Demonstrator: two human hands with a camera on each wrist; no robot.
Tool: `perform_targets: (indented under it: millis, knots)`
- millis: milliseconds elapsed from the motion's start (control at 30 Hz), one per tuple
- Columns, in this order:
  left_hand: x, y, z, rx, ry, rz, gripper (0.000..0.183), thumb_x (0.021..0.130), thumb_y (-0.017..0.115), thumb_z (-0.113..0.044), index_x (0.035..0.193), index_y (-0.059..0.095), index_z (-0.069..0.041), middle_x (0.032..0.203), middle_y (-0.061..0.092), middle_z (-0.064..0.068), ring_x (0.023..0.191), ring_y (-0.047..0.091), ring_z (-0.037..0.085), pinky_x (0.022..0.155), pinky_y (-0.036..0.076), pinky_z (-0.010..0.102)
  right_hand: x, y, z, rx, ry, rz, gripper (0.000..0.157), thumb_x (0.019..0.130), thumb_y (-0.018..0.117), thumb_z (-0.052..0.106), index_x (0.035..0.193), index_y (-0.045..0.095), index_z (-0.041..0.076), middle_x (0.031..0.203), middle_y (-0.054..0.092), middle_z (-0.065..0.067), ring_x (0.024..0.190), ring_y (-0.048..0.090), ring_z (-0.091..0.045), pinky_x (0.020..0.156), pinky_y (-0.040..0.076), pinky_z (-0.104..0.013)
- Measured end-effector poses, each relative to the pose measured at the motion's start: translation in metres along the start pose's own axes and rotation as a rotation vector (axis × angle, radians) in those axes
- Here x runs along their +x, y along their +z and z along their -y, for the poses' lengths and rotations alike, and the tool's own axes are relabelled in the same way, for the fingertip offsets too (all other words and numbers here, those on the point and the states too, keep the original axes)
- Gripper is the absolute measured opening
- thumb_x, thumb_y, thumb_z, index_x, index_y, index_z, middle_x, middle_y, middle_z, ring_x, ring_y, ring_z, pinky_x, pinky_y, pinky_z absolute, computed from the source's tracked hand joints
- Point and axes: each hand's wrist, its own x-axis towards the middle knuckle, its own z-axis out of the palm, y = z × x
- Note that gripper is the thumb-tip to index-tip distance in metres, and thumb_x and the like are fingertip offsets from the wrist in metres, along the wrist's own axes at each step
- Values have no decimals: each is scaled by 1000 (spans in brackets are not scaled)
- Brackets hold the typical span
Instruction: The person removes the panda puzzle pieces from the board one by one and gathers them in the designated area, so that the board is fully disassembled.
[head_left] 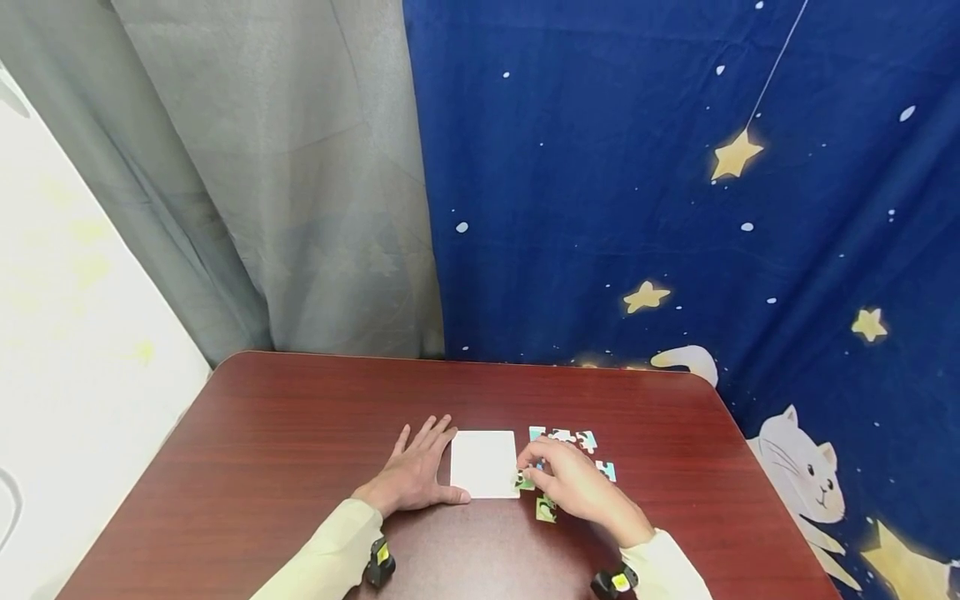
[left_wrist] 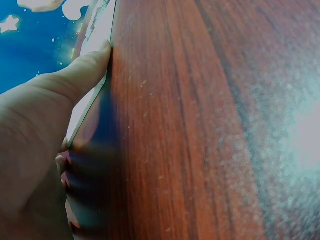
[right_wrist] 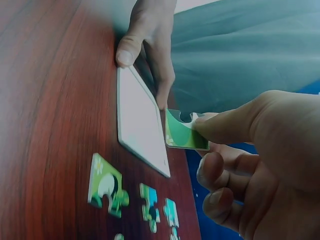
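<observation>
A white square board (head_left: pixel 483 464) with a thin raised rim lies on the table between the hands. My left hand (head_left: pixel 414 473) rests beside its left side, fingers spread, with the thumb (left_wrist: pixel 90 65) touching the near left corner and a finger along the far corner. My right hand (head_left: pixel 576 482) pinches a green puzzle piece (right_wrist: pixel 181 134) between thumb and fingers, close to the board's right edge. In the right wrist view this piece has a rounded notch and a small flower at one corner. Another green puzzle piece (head_left: pixel 546 510) lies just below the right hand.
Several blue and white puzzle pieces (head_left: pixel 586 440) lie beyond and to the right of my right hand, partly hidden by it. The dark red wooden table (head_left: pixel 300 450) backs onto a grey curtain (head_left: pixel 300 208) and a blue starry curtain (head_left: pixel 570 183). A white surface (head_left: pixel 67 333) stands at the left.
</observation>
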Motion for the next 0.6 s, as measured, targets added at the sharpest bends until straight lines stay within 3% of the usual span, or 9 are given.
perform_targets:
  millis: [200, 600]
  knots:
    - [4, 7, 8, -24, 4, -14, 115, 79, 85, -67, 165, 37, -7, 179, 24, 11, 168, 19, 37, 133, 6, 70, -15, -6, -14, 14, 7, -15, 11, 100, 72, 13, 96, 72, 23, 94, 69, 12, 77, 53, 2, 74, 49, -22]
    - [1, 1, 0, 5, 4, 1, 114, 80, 84, -67, 165, 37, -7, 179, 25, 11, 167, 20, 37, 133, 8, 70, -53, -29, -55, 29, 104, -19, 11, 101, 72, 10, 97, 71, 21, 81, 60, 10, 62, 46, 2, 61, 44, -21]
